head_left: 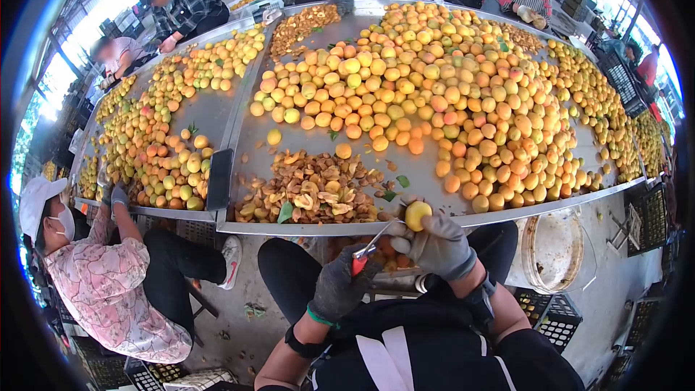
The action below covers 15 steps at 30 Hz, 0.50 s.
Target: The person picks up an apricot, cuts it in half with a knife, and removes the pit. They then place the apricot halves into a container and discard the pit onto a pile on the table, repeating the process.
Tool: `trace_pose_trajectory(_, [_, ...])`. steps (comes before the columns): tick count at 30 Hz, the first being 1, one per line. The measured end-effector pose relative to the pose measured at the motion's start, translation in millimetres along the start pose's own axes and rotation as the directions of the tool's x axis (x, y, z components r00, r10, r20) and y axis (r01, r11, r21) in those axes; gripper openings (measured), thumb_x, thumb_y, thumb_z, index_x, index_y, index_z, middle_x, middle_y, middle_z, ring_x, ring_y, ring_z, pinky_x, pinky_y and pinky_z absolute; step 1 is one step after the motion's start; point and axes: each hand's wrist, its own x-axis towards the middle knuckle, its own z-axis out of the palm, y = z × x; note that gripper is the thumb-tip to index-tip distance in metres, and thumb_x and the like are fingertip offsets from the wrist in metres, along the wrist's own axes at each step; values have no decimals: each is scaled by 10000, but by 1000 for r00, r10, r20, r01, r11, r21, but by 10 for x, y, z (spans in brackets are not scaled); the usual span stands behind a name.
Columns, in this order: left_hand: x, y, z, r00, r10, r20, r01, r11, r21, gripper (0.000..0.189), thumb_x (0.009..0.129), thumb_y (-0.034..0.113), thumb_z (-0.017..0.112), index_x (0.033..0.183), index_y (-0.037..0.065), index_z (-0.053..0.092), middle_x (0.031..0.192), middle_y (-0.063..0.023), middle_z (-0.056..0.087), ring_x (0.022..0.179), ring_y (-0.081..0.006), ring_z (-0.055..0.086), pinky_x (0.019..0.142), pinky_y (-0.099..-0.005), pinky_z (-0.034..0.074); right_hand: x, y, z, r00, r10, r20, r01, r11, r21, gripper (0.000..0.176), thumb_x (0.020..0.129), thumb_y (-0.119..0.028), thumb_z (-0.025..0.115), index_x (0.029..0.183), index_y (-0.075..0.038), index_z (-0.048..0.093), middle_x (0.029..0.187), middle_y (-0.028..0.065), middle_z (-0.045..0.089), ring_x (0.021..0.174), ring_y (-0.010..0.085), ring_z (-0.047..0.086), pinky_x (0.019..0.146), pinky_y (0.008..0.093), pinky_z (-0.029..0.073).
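My right hand point(441, 247), in a grey work glove, grips a yellow apricot point(418, 216) by the table's front edge. In my gloved left hand point(343, 288) is a red-handled tool point(360, 261), closed in the fingers, with a slim metal end pointing up towards the apricot; its exact kind I cannot tell. Just beyond both hands lies a heap of split apricot halves point(318, 190), brownish and wrinkled, with a green leaf point(285, 211) on it. Whole apricots point(499, 123) cover much of the metal table point(427, 182).
A co-worker in a pink patterned top point(119, 293) sits at left, and several people work along the far side. Crates of apricots point(405, 255) show under the table edge. To the right stand a stained white bucket point(554, 250) and black crates point(557, 318).
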Motion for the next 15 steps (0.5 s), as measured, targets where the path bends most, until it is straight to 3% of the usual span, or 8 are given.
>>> trace_pose_trajectory(2, [9, 32, 5, 999, -40, 1, 40, 999, -36, 323, 852, 221, 693, 1116, 68, 589, 778, -170, 649, 729, -345, 661, 618, -383, 515, 9, -59, -193, 962, 150, 228, -213, 936, 282, 448, 850, -80, 630, 1270, -82, 472, 1131, 79, 553, 1081, 215, 545, 921, 369, 470])
trace_pose_trajectory(6, [17, 45, -4, 1000, -6, -17, 6, 1000, -18, 296, 843, 226, 703, 1058, 63, 582, 753, -165, 637, 709, -354, 650, 602, -393, 506, 15, 6, -203, 964, 78, 255, -144, 957, 250, 423, 860, -67, 613, 1261, -82, 479, 1123, 79, 553, 1094, 226, 560, 934, 373, 470])
trace_pose_trajectory(8, [15, 44, -17, 1000, 20, -17, -20, 1000, 12, 280, 841, 239, 706, 1019, 61, 584, 740, -163, 630, 696, -361, 643, 591, -399, 501, 15, 72, -215, 971, -35, 236, 20, 998, 66, 426, 850, -22, 611, 1252, -78, 480, 1119, 73, 553, 1070, 214, 573, 939, 352, 464])
trace_pose_trajectory(9, [12, 43, -26, 1000, -12, 21, 11, 999, 47, 269, 838, 255, 706, 978, 62, 582, 727, -163, 623, 687, -368, 633, 581, -407, 495, 3, 84, -193, 971, -35, 236, 20, 998, 67, 426, 850, -22, 611, 1252, -78, 480, 1119, 73, 553, 1070, 214, 573, 939, 352, 464])
trace_pose_trajectory(11, [8, 39, -27, 997, -46, 57, 41, 996, 83, 264, 835, 271, 706, 938, 63, 580, 714, -163, 616, 678, -375, 623, 571, -414, 489, -41, 76, -120, 977, -102, 187, 154, 944, -290, 456, 796, -42, 686, 1205, -88, 489, 1140, 73, 533, 1046, 171, 552, 885, 325, 467])
trace_pose_trajectory(12, [5, 35, -21, 996, -61, 69, 54, 994, 98, 266, 833, 282, 706, 916, 64, 578, 705, -166, 612, 673, -380, 616, 564, -423, 483, -57, 62, -102, 977, -101, 187, 154, 945, -290, 456, 796, -42, 686, 1205, -88, 489, 1140, 73, 533, 1046, 171, 552, 885, 325, 467])
trace_pose_trajectory(14, [4, 19, 7, 994, -77, 79, 68, 991, 113, 269, 831, 293, 705, 895, 65, 577, 696, -169, 609, 668, -384, 610, 556, -433, 477, -86, 34, -88, 995, -43, 91, 88, 818, -568, 447, 785, 34, 660, 1185, -80, 496, 1151, 70, 538, 1078, 175, 548, 958, 352, 441])
trace_pose_trajectory(15, [9, 2, 37, 998, -37, 54, 32, 994, 107, 273, 829, 297, 708, 902, 66, 581, 689, -168, 608, 663, -383, 611, 553, -438, 476, -84, 41, -99, 995, -44, 91, 88, 818, -568, 447, 785, 34, 660, 1185, -80, 496, 1151, 70, 538, 1078, 175, 548, 958, 352, 441])
